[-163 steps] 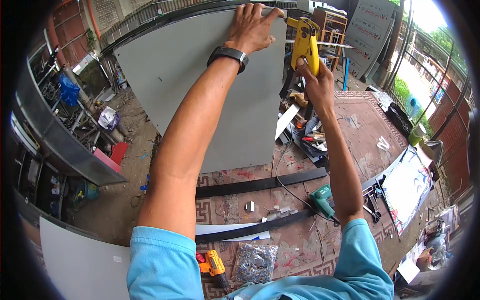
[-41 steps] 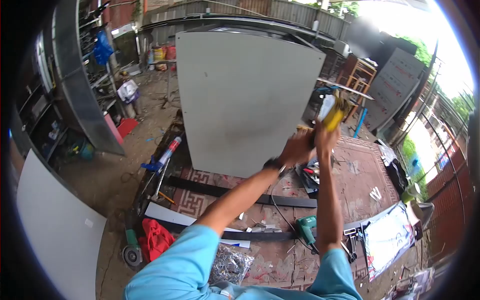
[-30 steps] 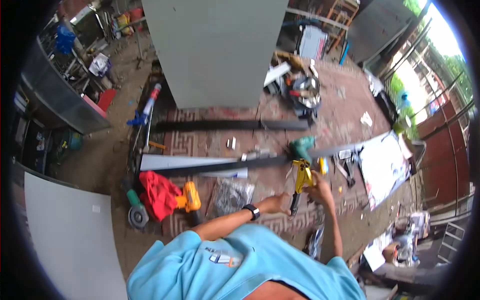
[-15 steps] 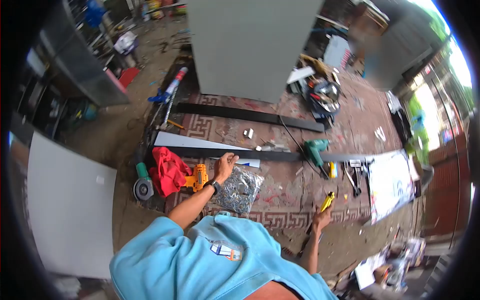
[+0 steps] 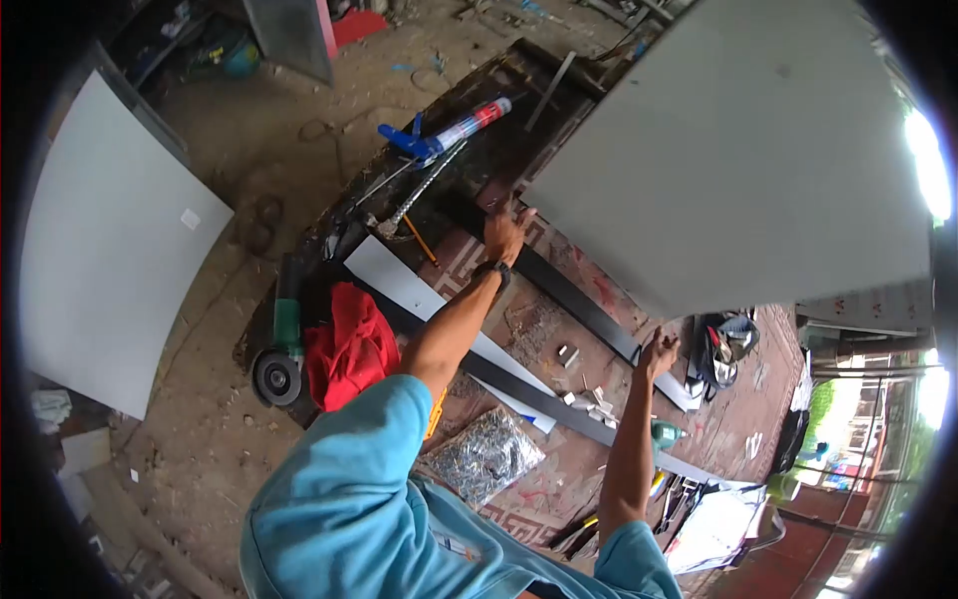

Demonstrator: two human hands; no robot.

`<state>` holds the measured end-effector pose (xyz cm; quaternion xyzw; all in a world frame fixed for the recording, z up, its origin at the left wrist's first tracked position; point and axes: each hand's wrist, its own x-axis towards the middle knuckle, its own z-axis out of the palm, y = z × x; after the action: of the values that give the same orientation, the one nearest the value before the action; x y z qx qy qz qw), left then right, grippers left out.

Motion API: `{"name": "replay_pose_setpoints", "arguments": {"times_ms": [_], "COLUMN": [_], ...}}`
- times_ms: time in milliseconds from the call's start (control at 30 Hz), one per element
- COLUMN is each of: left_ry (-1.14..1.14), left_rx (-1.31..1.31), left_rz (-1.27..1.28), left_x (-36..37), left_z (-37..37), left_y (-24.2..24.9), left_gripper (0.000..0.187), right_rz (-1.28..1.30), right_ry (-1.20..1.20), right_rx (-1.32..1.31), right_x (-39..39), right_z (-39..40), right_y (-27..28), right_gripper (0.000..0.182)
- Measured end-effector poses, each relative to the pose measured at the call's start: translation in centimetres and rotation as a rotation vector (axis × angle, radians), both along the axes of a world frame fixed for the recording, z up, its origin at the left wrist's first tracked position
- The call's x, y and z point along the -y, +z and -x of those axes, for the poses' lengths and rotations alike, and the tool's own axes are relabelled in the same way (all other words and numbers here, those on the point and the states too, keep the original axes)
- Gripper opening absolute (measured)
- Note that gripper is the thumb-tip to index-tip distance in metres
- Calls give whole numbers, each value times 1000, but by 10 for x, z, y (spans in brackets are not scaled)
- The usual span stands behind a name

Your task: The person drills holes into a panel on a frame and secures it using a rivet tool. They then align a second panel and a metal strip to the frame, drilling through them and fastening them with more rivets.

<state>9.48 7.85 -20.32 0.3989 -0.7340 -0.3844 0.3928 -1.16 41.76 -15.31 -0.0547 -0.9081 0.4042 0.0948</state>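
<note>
A large grey panel [image 5: 738, 170] fills the upper right, its near edge raised over the patterned work surface. My left hand [image 5: 507, 236], with a dark watch on the wrist, is at the panel's left near corner, thumb and fingers apart. At the other near corner, my right hand [image 5: 659, 353] has its fingers parted and slightly bent. Whether either hand touches the panel cannot be made out. Beneath the hands runs a black strip [image 5: 574, 298]. A second black strip [image 5: 519, 394] lies nearer me, across a white tapered piece [image 5: 399, 278].
A caulking gun [image 5: 449, 135], a red cloth [image 5: 349, 344] and an angle grinder [image 5: 281, 344] lie at left. Near me is a clear bag of screws [image 5: 486, 454]. A green drill [image 5: 667, 433] and a tool bag [image 5: 726, 349] are at right. Another panel [image 5: 110, 250] stands far left.
My left hand has left the nearer black strip and moved to the grey panel. My right hand no longer holds the yellow utility knife and has also come to the panel. My view has turned.
</note>
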Motion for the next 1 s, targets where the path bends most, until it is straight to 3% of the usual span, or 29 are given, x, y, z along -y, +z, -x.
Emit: {"name": "replay_pose_setpoints", "arguments": {"times_ms": [100,167,267,400,467,567,667,733,800,833,867,933,1000], "left_ry": [48,61,52,91,125,124,117,95,71,47,72,76,88], "left_rx": [-125,-67,25,-75,-85,-29,51,94,201,266,345,347,179], "left_rz": [136,32,-76,51,43,61,50,56,40,22,94,3,113], "left_x": [12,11,7,8,8,7,6,6,6,4,1,1,5], "left_z": [30,39,40,39,40,42,43,39,36,36,37,41,43], "left_y": [-22,-18,-18,-16,-15,-20,-24,-19,-5,0,-1,-10,-20], "left_gripper": [59,58,53,46,46,45,53,60,73,79,80,76,74], "right_rz": [-135,23,24,56,-76,-157,-126,-29,100,110,477,280,-174], "right_ry": [-188,-288,-152,-155,-244,-210,106,146,18,-68,-79,-125,-299], "right_rx": [-42,-68,-128,-131,-156,-222,-522,-515,-235,-259,-198,-387,-654], "right_x": [23,32,35,48,47,38,18,18,48,42,29,40,54], "right_z": [45,60,60,58,65,69,83,90,56,59,70,63,67], "right_y": [-43,-60,-64,-65,-80,-99,-127,-133,-99,-117,-145,-141,-139], "right_gripper": [50,51,44,39,35,38,37,32,29,29,30,28,31]}}
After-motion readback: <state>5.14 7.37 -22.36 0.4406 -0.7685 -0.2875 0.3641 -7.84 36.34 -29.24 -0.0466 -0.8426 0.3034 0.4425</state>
